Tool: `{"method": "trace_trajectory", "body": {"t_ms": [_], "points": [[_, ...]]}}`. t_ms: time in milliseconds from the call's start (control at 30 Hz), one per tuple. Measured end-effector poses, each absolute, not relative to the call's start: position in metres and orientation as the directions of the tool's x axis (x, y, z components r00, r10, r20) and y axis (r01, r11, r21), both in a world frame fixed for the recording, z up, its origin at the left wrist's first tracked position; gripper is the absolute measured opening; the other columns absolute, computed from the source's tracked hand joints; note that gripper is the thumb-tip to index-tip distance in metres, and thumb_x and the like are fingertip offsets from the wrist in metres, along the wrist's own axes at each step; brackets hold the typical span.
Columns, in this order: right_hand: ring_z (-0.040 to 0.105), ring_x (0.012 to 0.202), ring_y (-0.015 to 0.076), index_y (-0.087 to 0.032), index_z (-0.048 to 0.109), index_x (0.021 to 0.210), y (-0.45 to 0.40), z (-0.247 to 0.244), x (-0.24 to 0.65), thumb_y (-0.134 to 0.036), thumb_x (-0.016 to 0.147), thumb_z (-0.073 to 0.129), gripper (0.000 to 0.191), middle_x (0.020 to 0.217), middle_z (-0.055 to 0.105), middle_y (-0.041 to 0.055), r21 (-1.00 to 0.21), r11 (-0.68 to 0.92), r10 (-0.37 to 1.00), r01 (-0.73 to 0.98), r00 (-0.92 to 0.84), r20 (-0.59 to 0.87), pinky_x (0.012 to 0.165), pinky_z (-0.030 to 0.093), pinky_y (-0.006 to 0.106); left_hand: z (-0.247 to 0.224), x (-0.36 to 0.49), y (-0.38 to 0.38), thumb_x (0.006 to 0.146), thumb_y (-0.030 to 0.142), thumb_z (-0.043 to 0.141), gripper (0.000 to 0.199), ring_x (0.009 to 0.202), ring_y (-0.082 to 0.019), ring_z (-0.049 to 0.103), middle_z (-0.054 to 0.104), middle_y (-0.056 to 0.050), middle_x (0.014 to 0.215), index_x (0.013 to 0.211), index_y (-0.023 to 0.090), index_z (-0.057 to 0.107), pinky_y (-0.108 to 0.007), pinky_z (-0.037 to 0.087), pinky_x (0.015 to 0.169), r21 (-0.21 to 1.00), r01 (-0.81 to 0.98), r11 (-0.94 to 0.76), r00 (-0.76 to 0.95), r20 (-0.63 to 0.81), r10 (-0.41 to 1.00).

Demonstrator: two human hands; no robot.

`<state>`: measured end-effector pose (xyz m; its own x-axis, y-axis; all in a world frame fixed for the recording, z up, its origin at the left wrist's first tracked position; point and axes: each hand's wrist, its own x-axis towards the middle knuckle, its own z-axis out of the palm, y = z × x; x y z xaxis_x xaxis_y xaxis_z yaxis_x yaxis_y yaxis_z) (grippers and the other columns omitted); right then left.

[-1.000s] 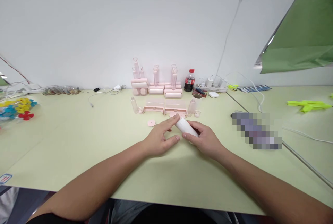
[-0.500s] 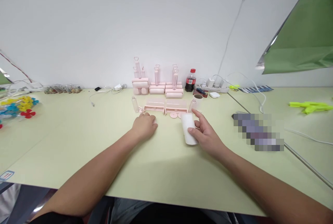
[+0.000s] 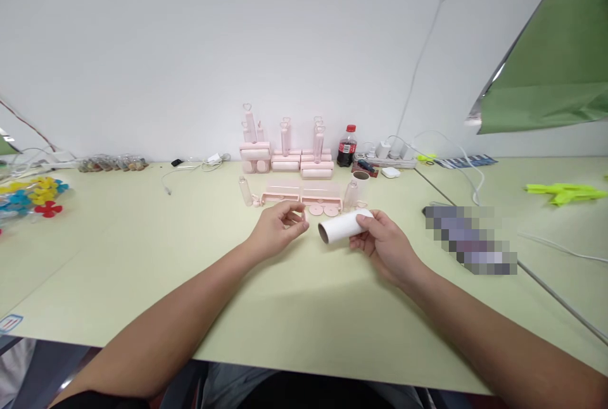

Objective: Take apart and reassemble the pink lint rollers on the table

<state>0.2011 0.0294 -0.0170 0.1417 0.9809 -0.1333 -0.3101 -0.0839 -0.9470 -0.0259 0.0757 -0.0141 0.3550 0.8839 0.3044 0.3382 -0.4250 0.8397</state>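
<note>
My right hand point(image 3: 387, 244) grips a white sticky-paper roll point(image 3: 342, 226) by its right end. The roll lies nearly level above the table, and its open brown core faces left. My left hand point(image 3: 280, 226) pinches a small pink disc point(image 3: 304, 215), seen edge-on, just left of that opening and apart from it. Behind my hands are a pink roller case point(image 3: 322, 196) with a clear cover and another pink case point(image 3: 281, 195). Two pink discs point(image 3: 315, 210) lie flat in front of the right case. Clear pink handles point(image 3: 245, 191) stand on both sides.
Several pink lint rollers point(image 3: 317, 169) stand by the wall. A cola bottle point(image 3: 347, 146), another paper roll point(image 3: 361, 187) and a power strip point(image 3: 399, 163) are right of them. A blurred dark object point(image 3: 468, 241) and yellow-green plastic pieces point(image 3: 565, 193) lie at right; colourful plastic flowers point(image 3: 45, 190) at left.
The white roll has turned from upright to nearly level, its core now facing left. My left hand has lifted and moved right with the pink disc between its fingers.
</note>
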Motion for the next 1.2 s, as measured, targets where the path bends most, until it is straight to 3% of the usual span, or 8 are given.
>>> {"method": "trace_trajectory", "body": {"t_ms": [100,267,933,1067,1200], "points": [[0.064,0.061,0.0136,-0.020,0.048,0.082,0.029,-0.014,0.200,-0.026,0.080,0.068,0.021,0.069,0.066,0.0015,-0.920,-0.108,0.979,-0.377,0.121,-0.165,0.059,0.057,0.026,-0.018,-0.023,0.072,0.078,0.034,0.069,0.035,0.089,-0.018,0.068,0.068,-0.009,0.107,0.108,0.017,0.062,-0.032,0.057,0.080,0.870,0.196,-0.453,0.366,0.364,0.856],[0.069,0.067,0.0146,-0.019,0.051,0.082,0.029,-0.016,0.199,-0.023,0.084,0.066,0.015,0.076,0.070,0.0038,-0.909,-0.113,0.982,-0.401,0.097,-0.165,0.069,0.061,0.030,-0.024,-0.020,0.069,0.080,0.031,0.069,0.035,0.092,-0.018,0.069,0.069,-0.009,0.109,0.112,0.017,0.061,-0.034,0.057,0.085,0.846,0.118,-0.520,0.409,0.435,0.802],[0.071,0.067,0.0158,-0.019,0.052,0.083,0.027,-0.016,0.197,-0.020,0.088,0.060,0.010,0.077,0.072,0.0061,-0.892,-0.146,0.979,-0.428,0.063,-0.191,0.070,0.062,0.031,-0.029,-0.019,0.071,0.082,0.027,0.068,0.035,0.093,-0.018,0.070,0.067,-0.009,0.109,0.115,0.018,0.061,-0.033,0.060,0.083,0.777,0.177,-0.604,0.424,0.493,0.759],[0.071,0.067,0.0158,-0.018,0.055,0.087,0.030,-0.014,0.196,-0.019,0.089,0.058,0.004,0.077,0.071,0.0051,-0.867,-0.120,0.971,-0.484,0.124,-0.204,0.070,0.063,0.032,-0.028,-0.021,0.071,0.081,0.034,0.070,0.049,0.103,-0.020,0.066,0.054,-0.012,0.133,0.126,0.022,0.056,-0.032,0.060,0.081,0.776,0.153,-0.612,0.404,0.516,0.756],[0.072,0.071,0.0167,-0.018,0.056,0.091,0.032,-0.013,0.197,-0.020,0.090,0.058,0.004,0.084,0.072,0.0067,-0.846,-0.061,0.962,-0.530,0.195,-0.192,0.073,0.063,0.032,-0.029,-0.018,0.065,0.083,0.040,0.067,0.072,0.120,-0.025,0.056,0.017,-0.014,0.160,0.147,0.031,0.034,-0.035,0.057,0.086,0.783,0.247,-0.571,0.292,0.502,0.814]]}}
